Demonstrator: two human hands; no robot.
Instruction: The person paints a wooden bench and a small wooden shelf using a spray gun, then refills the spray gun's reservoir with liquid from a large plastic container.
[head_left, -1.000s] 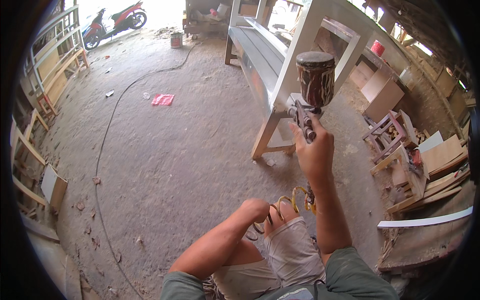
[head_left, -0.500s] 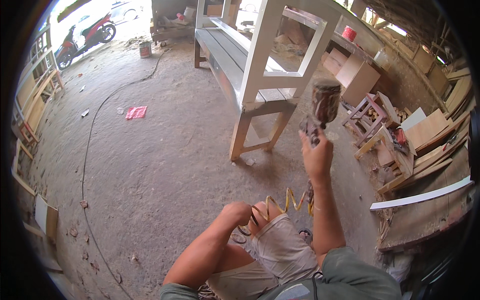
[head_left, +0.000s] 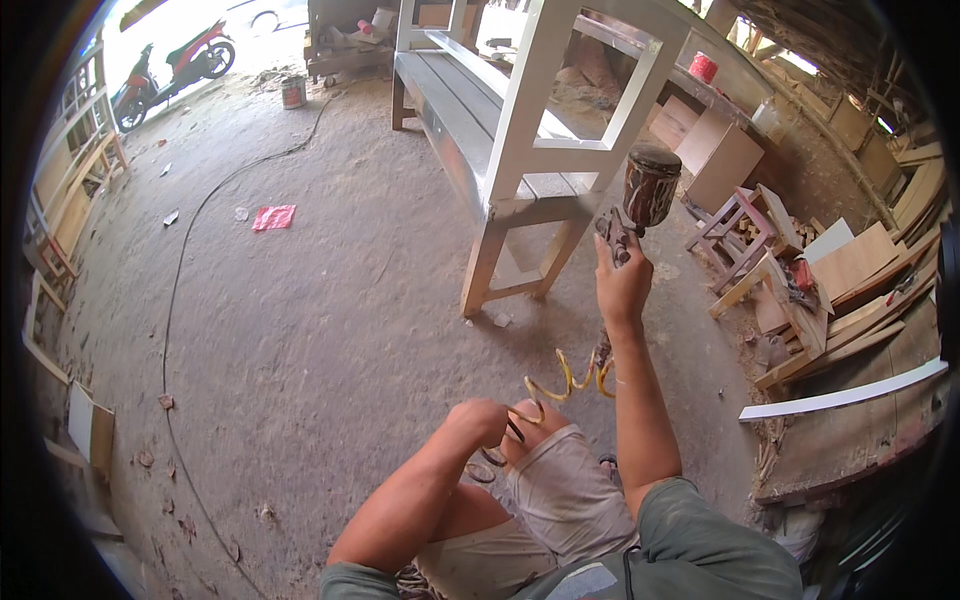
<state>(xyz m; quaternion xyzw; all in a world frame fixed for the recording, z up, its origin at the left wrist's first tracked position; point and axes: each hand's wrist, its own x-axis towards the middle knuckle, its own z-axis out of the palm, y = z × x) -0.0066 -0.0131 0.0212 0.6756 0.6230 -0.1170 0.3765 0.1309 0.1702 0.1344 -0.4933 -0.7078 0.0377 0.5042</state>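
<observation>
spray gun cup [head_left: 652,188]: dark brown, pale drip streaks | coiled hose [head_left: 548,397]: yellow, dark patches | bench frame [head_left: 514,110]: white | bench seat [head_left: 452,92]: grey | bench legs [head_left: 484,262]: tan | wrapper [head_left: 273,217]: pinkish-red | shorts [head_left: 565,490]: beige | shirt [head_left: 715,535]: grey-green | motorbike [head_left: 185,72]: red/black

Spray gun [head_left: 651,190] handle hidden by right hand [head_left: 624,285], left hand [head_left: 478,421] fingertips hidden, bench [head_left: 513,125] top cropped

You are gripping a spray gun [head_left: 619,238] in your right hand [head_left: 623,292], its cup [head_left: 652,187] rising above it, near the end of the bench [head_left: 455,100]. Your left hand [head_left: 478,422] is holding the hose [head_left: 548,391], whose yellow coils are hanging between your hands. A cable [head_left: 186,245] is snaking along the floor [head_left: 320,300], a pink scrap [head_left: 273,218] is lying right of it, and boards [head_left: 852,262] are leaning at far right.
</observation>
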